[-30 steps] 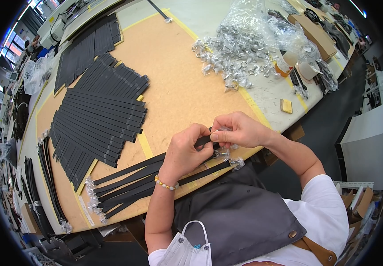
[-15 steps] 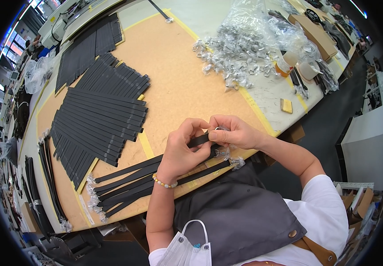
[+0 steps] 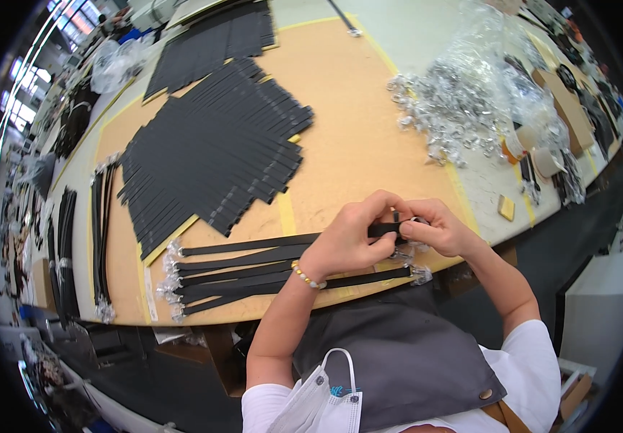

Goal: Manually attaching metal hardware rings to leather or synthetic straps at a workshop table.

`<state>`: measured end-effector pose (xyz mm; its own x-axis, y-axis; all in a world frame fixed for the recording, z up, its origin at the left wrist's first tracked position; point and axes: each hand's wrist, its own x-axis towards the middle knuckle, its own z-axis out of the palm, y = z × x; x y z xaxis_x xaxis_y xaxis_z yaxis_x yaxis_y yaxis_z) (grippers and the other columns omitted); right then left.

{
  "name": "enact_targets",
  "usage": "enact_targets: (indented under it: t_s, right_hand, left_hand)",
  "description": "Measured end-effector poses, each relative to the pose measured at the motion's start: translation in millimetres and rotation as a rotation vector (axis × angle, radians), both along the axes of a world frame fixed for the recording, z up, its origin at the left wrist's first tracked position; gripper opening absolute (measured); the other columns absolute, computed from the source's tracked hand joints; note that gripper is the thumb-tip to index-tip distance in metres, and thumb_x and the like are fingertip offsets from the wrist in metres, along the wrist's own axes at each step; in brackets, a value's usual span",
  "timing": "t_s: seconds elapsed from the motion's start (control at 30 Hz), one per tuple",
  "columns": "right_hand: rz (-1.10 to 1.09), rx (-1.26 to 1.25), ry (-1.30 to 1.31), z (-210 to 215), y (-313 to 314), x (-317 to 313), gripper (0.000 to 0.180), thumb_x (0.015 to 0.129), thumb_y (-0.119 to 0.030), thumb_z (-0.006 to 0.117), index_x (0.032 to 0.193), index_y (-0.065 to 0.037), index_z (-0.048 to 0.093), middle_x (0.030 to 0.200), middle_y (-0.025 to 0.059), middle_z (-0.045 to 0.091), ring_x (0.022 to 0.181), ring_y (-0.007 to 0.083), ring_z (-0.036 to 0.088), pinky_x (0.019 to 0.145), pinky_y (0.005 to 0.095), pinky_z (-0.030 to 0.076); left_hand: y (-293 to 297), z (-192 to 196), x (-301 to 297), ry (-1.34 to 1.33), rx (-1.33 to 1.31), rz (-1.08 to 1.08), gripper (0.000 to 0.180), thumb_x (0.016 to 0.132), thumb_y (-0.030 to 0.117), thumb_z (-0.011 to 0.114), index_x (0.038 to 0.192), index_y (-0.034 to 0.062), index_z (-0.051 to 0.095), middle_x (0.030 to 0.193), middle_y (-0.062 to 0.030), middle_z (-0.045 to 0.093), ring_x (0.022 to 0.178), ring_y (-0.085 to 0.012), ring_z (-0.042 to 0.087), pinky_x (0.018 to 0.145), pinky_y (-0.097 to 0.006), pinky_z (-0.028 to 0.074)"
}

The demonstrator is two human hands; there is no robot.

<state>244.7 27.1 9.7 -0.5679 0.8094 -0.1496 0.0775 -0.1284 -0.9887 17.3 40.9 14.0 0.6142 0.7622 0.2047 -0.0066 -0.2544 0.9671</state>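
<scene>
Near the front edge of the table, my left hand (image 3: 351, 234) pinches a black strap (image 3: 383, 229) close to its end. Against it, my right hand (image 3: 437, 227) grips the strap's tip between thumb and fingers. A little metal shows at the right fingertips, but the fingers cover most of it, so its shape is unclear. Below my hands lie several black straps (image 3: 253, 275) side by side, with plastic-wrapped metal fittings (image 3: 170, 278) at their left ends. Another wrapped fitting (image 3: 421, 274) sits at a right end, below my right hand.
Overlapping black straps (image 3: 210, 144) cover the table's left half. A heap of plastic-wrapped metal fittings (image 3: 448, 101) lies at the far right, near an orange-and-white container (image 3: 517, 143) and a yellow block (image 3: 506, 208). Strap bundles (image 3: 102, 238) lie at the left edge; brown board (image 3: 354, 130) spans the middle.
The view has shifted, so table and hands appear elsewhere in the picture. Both hands stay together on the strap; the metal ring at the right fingertips is now more covered.
</scene>
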Motion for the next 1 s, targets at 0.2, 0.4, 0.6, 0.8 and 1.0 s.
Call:
enact_targets:
  t_s: [0.2,0.4,0.6,0.8,1.0]
  right_hand:
    - [-0.04,0.309,-0.266,0,-6,0,0.019,0.09,-0.016,0.071,0.086,0.0,0.062,0.074,-0.0002,0.057,0.069,0.0113,0.049,0.063,0.0295,0.04]
    - [0.092,0.793,-0.72,36,4,-8,0.056,0.072,-0.033,0.088,0.11,0.0,0.063,0.104,0.0155,0.064,0.103,0.0317,0.058,0.088,0.0442,0.047]
    - [0.334,1.017,-0.832,33,-16,-60,0.115,0.059,-0.053,0.093,0.148,0.0,0.043,0.139,0.0201,0.051,0.131,0.041,0.047,0.112,0.0499,0.039]
    - [0.384,0.713,-0.843,26,-8,-83,0.059,0.069,-0.026,0.083,0.117,-0.002,0.06,0.11,0.0151,0.058,0.106,0.0349,0.061,0.092,0.0428,0.051]
    - [0.435,0.7,-0.858,21,6,-92,0.036,0.066,-0.02,0.079,0.092,0.0,0.064,0.098,0.0156,0.058,0.088,0.036,0.063,0.079,0.0436,0.054]
  left_hand:
    - [-6,2,-9,-0.006,0.038,0.007,0.028,0.085,-0.001,0.056,0.113,0.0014,0.059,0.072,-0.0043,0.056,0.064,-0.0133,0.05,0.061,-0.028,0.043]
    - [-29,-6,-88,0.595,0.346,0.343,0.055,0.09,0.041,0.074,0.121,-0.0028,0.06,0.119,-0.0189,0.065,0.12,-0.0336,0.058,0.108,-0.045,0.04]
    - [-78,-16,-138,0.758,0.424,0.383,0.087,0.076,0.055,0.083,0.135,-0.0013,0.054,0.137,-0.017,0.058,0.134,-0.0309,0.051,0.113,-0.046,0.034]
    - [-111,-42,-138,0.77,0.557,0.524,0.073,0.076,0.05,0.082,0.127,0.0031,0.059,0.123,-0.0124,0.059,0.122,-0.0294,0.055,0.107,-0.044,0.038]
    - [-111,-46,-139,0.754,0.641,0.605,0.052,0.082,0.043,0.079,0.113,0.0047,0.065,0.11,-0.0092,0.061,0.112,-0.0285,0.057,0.098,-0.041,0.043]
